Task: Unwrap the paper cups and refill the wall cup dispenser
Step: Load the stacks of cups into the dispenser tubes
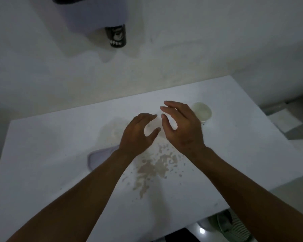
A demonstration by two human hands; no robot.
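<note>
White table point(42, 154): stained with brownish spatter in the middle, a pale lid-like piece point(98, 157) lying near the left forearm.
Cups point(202, 112): a short stack standing upright, mouth up, toward the far right of the table; no wrapper is clear on it.
Right hand point(184, 130): just left of the stack and plainly the nearer hand; fingers spread and curved, gripping nothing.
Left hand point(138, 135): beside the right one, farther from the stack, fingers loosely curled, empty.
Dispenser point(93, 13): on the far wall, up and left of both hands, a dark cup point(115, 36) hanging from its bottom.
Likely next: a reach rightward.
</note>
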